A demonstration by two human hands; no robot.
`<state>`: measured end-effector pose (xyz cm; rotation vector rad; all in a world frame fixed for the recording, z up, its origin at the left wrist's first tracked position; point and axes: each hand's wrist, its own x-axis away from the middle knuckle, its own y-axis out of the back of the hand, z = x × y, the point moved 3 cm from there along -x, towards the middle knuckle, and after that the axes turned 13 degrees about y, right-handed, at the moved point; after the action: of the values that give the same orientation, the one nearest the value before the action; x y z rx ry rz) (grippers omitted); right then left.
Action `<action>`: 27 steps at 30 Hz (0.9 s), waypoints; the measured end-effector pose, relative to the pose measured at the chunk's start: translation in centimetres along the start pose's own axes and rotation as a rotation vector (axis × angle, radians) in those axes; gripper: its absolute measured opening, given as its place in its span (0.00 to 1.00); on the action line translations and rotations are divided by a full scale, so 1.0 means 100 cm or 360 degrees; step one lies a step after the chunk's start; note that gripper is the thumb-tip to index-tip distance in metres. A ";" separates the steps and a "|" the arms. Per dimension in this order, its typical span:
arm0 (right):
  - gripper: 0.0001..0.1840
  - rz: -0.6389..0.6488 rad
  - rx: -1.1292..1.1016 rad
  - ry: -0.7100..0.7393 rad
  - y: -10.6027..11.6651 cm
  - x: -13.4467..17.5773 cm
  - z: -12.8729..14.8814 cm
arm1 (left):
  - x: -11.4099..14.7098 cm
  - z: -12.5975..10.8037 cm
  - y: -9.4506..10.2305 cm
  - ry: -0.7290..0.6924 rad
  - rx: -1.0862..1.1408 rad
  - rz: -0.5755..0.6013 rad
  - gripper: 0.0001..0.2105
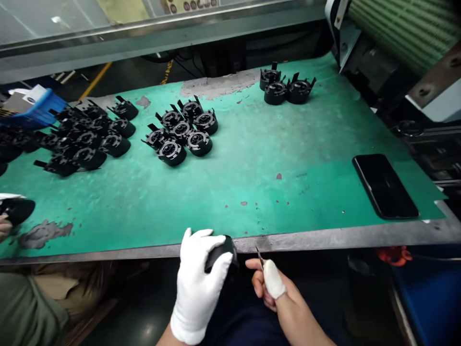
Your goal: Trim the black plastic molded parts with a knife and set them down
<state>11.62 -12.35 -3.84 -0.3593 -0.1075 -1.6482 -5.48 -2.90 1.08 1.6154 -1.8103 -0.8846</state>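
Observation:
At the table's front edge, my left hand (199,283) wears a white glove and is closed around a black round plastic part (220,253). Its fingers cover much of that part. To the right and apart from it, my right hand (275,288) is bare except for a white cover on the thumb. Between thumb and forefinger it pinches a thin, pointed knife blade (260,254), tip upward; the handle is hidden in the hand. Beyond my hands, several black round parts with upright tabs (182,129) stand in a cluster on the green mat (252,168).
Three similar parts (287,89) stand at the back right, and a larger group (86,137) at the left. A black phone (386,186) lies on the right. Beside a blue bin (45,111), a co-worker's hand (4,227) holds a black part. A green-ribbed conveyor (406,29) overhangs the right corner.

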 end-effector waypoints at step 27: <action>0.23 0.0310 -0.0007 -0.0036 -0.014 -0.047 0.013 | 0.000 0.010 -0.003 0.0083 0.0161 0.0084 0.13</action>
<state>10.79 -7.36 -3.82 -0.3796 -0.0831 -1.4527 -6.08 -2.85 0.22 1.6286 -1.8791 -0.7314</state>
